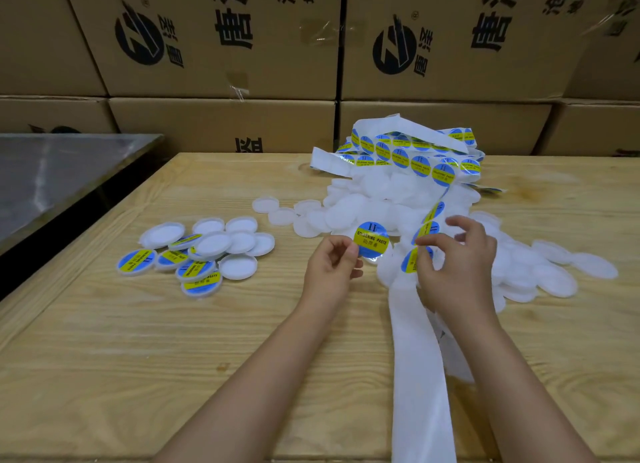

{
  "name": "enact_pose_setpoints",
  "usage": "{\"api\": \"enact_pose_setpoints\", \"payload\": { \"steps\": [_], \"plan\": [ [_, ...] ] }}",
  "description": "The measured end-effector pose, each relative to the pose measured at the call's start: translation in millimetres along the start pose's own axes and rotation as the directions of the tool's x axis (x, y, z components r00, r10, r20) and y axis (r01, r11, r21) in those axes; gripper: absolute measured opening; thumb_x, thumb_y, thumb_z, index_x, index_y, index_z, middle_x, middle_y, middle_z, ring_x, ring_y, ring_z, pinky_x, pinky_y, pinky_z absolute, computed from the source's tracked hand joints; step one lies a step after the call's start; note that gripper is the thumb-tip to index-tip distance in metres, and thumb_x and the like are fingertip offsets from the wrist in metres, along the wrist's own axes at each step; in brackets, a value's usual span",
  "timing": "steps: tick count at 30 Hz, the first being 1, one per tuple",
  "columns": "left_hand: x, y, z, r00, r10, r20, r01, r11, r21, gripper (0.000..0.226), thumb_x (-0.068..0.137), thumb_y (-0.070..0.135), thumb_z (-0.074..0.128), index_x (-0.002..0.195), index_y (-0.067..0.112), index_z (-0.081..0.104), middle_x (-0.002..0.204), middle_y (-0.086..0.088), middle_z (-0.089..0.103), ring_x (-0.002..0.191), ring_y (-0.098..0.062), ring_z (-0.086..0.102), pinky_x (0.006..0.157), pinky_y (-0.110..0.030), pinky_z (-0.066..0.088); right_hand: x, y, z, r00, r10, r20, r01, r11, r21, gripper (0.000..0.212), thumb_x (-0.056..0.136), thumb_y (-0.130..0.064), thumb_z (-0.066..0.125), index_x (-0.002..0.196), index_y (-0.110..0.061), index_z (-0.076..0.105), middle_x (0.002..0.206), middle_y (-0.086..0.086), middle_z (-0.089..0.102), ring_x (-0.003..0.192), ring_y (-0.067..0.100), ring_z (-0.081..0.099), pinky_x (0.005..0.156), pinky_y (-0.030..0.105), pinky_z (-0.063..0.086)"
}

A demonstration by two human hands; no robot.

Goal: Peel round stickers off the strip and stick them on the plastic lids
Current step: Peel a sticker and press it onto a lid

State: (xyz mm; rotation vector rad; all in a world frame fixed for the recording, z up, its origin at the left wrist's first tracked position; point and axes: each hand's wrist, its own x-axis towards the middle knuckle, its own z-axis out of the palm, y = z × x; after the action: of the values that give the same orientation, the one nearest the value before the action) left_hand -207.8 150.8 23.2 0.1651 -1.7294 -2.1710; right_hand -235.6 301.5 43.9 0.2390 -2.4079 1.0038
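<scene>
Left hand pinches a stickered lid by its edge, face up, probably to check the label sits centred. Right hand pinches the strip at the next sticker, looks ready to peel. Bare lids are heaped just behind, finished lids sit off left, and there's lots of open table between.

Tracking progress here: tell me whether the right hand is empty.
No, the right hand pinches the sticker strip beside one of its blue-and-yellow stickers.
</scene>
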Motion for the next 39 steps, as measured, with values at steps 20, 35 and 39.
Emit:
{"api": "enact_pose_setpoints", "payload": {
  "steps": [20,35,39],
  "plan": [
    [-6,-9,4,0.985,0.041,0.168,-0.092,0.947,0.308,0.028,0.097,0.009,0.046,0.124,0.015,0.054,0.107,-0.002,0.068,0.092,-0.009,0.063,0.085,-0.017,0.047,2,-8,-4,0.982,0.133,0.132,-0.165,0.946,0.278,0.024,0.083,-0.014,0.065,0.063,-0.027,0.06,0.083,-0.014,0.055,0.094,0.013,0.052,0.075,0.017,0.035],
    [-9,-17,4,0.941,0.148,0.304,-0.338,0.397,0.853,0.033,0.074,0.041,0.07,0.097,0.019,0.061,0.095,0.004,0.064,0.094,-0.016,0.053,0.083,-0.032,0.04,-12,-13,13,0.997,-0.045,0.067,0.02,0.94,0.34,0.014,0.086,-0.009,0.06,0.077,-0.019,0.055,0.068,-0.013,0.061,0.068,0.001,0.058,0.058,0.01,0.041],
    [-8,-16,3,0.949,0.126,0.29,-0.31,0.546,0.778,0.034,0.072,0.031,0.075,0.102,0.022,0.061,0.103,0.007,0.064,0.096,-0.013,0.055,0.084,-0.028,0.043,-5,-8,12,0.987,0.106,0.12,-0.15,0.879,0.453,0.018,0.089,-0.012,0.056,0.076,-0.024,0.054,0.075,-0.005,0.063,0.08,0.019,0.064,0.075,0.043,0.053]
  ]
}}
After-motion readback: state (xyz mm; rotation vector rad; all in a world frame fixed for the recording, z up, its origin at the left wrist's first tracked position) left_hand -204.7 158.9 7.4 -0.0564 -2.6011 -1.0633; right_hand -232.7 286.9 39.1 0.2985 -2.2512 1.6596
